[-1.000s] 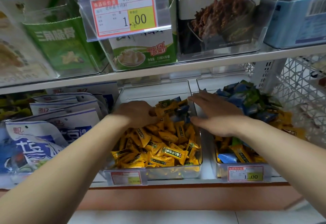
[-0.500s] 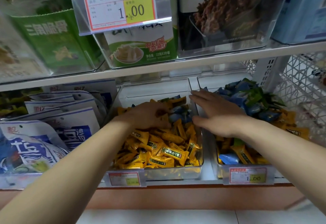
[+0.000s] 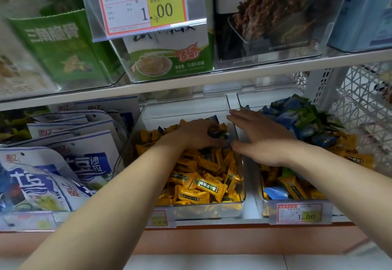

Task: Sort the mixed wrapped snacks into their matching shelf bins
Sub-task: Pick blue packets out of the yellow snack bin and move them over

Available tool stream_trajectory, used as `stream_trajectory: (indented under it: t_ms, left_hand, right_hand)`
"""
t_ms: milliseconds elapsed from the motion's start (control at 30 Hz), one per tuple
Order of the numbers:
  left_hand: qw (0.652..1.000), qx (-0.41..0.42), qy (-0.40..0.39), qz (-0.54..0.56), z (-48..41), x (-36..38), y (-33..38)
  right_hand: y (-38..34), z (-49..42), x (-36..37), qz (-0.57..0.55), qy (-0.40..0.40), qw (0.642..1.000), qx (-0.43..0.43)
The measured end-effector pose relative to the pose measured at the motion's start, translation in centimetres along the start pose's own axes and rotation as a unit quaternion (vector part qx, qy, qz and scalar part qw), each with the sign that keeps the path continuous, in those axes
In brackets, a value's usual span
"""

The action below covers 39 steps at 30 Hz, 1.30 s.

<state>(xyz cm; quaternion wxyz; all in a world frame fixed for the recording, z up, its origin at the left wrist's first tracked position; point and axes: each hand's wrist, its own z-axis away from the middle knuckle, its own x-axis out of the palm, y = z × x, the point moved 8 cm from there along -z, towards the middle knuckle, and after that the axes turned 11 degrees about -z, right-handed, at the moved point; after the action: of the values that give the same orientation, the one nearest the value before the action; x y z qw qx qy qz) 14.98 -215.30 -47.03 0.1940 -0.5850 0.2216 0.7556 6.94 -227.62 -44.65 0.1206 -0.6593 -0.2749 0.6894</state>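
At the far left, white-and-blue bags [image 3: 63, 163] are stacked on the lower shelf and play no part here. Next to them the middle bin [image 3: 191, 108] is filled mostly with yellow snacks [image 3: 203, 184], and a few blue snacks [image 3: 218, 136] are seen at its back. The left hand [image 3: 195, 135] is laid on that back heap with its fingers bent down over the blue wrappers; whether anything is actually pinched cannot be told, since the fingertips are hidden. To the right, the right hand [image 3: 263, 140] is held flat, palm down and fingers straight, over the wall between the two bins and the edge of the right bin [image 3: 254, 99], where a mixed heap [image 3: 307, 121] of blue, green and yellow packets is piled.

The packets are judged to be light and small, with glossy film that is likely to be slippery and to crackle and give under pressure. A single one is best taken by its body between thumb and fingertips, not by the thin crimped ends, which may slide free. Several can be scooped together, but loose neighbours are likely to be dragged along or spilled over the low wall.
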Motion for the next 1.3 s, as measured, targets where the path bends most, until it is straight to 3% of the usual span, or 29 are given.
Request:
stream_trajectory:
  t_ms: [167,233,367,567,700,800,1000,1167,1300]
  left_hand:
    - [0.987,0.002,-0.066,-0.146,-2.3,2.2,1.8]
    - [0.986,0.011,-0.079,-0.144,-2.2,2.7,1.9]
    - [0.999,0.042,0.006,-0.022,-1.6,2.0,0.9]
    - [0.987,0.003,0.141,0.083,-0.3,-0.7,-1.6]
    - [0.936,-0.029,0.272,0.22,2.1,-4.3,-3.1]
    - [0.895,-0.046,0.311,0.317,4.0,-5.8,-3.7]
    - [0.825,-0.064,0.279,0.488,7.2,-5.2,-2.3]
    - [0.749,-0.038,0.176,0.637,8.5,-2.9,1.0]
    - [0.71,-0.064,0.132,0.689,8.7,-1.5,1.1]
  right_hand:
    - [0.0,-0.1,0.0,-0.006,0.003,1.0,0.004]
    - [0.0,0.0,0.0,-0.009,0.0,1.0,0.005]
    - [0.0,0.0,0.0,-0.012,-0.002,1.0,0.004]
    - [0.0,0.1,0.0,-0.018,0.0,1.0,0.002]
    - [-0.2,0.1,-0.2,-0.014,-0.001,1.0,-0.002]
    - [-0.4,0.0,-0.4,-0.017,0.003,1.0,-0.01]
    - [-3.0,0.7,-2.2,-0.054,0.136,0.988,-0.058]
    - [-5.7,1.4,-2.3,-0.196,0.165,0.957,-0.134]
    - [-4.9,1.2,-2.5,-0.219,0.171,0.955,-0.099]
